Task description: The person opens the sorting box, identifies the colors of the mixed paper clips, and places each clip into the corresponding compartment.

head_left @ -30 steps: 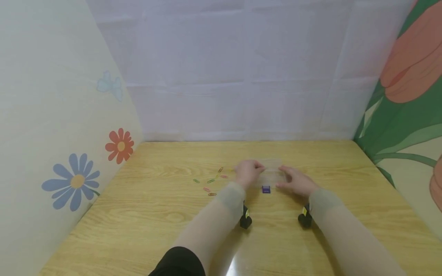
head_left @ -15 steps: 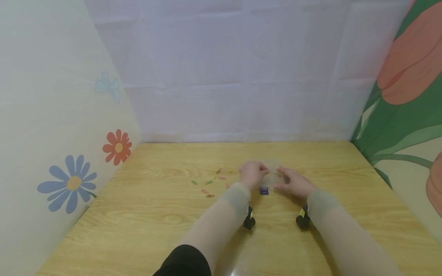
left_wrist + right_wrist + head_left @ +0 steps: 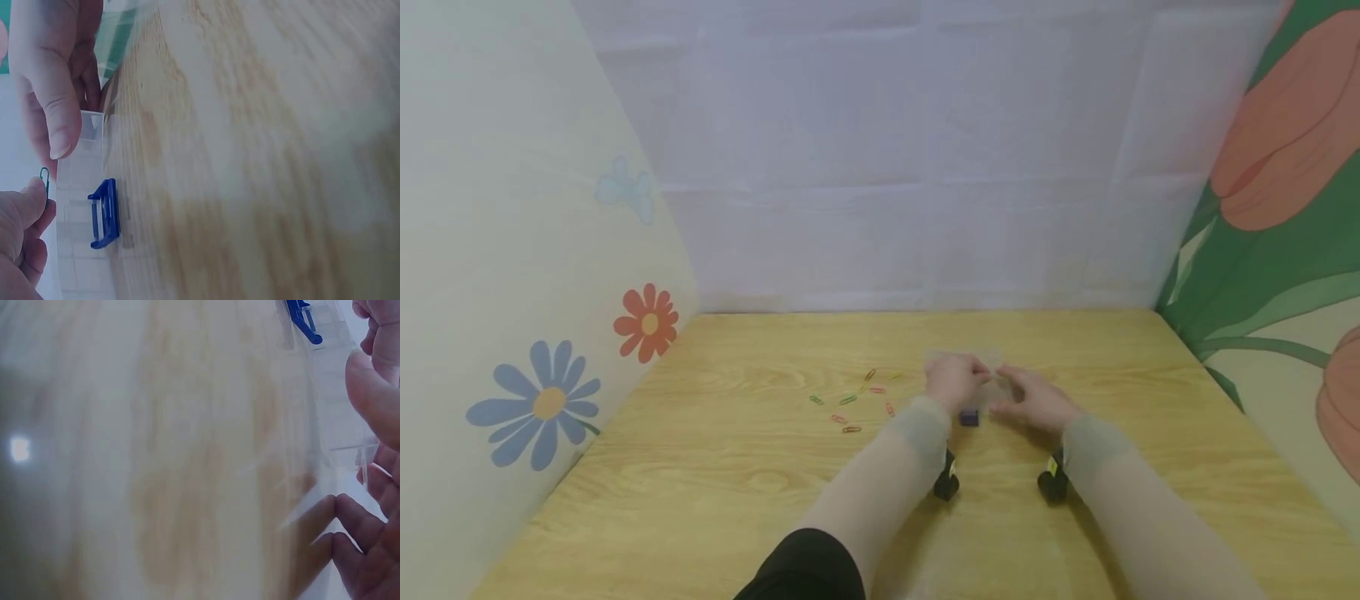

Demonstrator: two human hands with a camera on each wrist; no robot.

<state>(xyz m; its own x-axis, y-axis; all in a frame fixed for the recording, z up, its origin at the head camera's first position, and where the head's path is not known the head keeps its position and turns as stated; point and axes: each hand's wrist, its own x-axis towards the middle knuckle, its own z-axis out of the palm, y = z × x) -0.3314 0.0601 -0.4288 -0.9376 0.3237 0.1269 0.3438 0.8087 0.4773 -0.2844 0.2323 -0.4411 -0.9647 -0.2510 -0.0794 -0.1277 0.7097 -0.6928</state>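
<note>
The wood-grain worktop (image 3: 737,500) bears a clear box (image 3: 70,219); above it the left hand (image 3: 952,382) pinches a green paper clip (image 3: 47,187), while the right hand (image 3: 1039,400) holds its end, thumb and fingers parted.

Nine loose paper clips (image 3: 847,400) lie below the head view's centre: three pink, two green, two yellow, two brownish. Two hands (image 3: 953,383), one pinched green clip (image 3: 45,179) and one clear box (image 3: 72,178) appear at the left wrist view's left.

We are seeing soft, even light on the bench (image 3: 700,492), while faint shadows are lying beside the forearms (image 3: 1157,517). In the right wrist view, white glare (image 3: 20,450) is shining; in both wrist views, wood grain (image 3: 181,212) is looking blurred.
</note>
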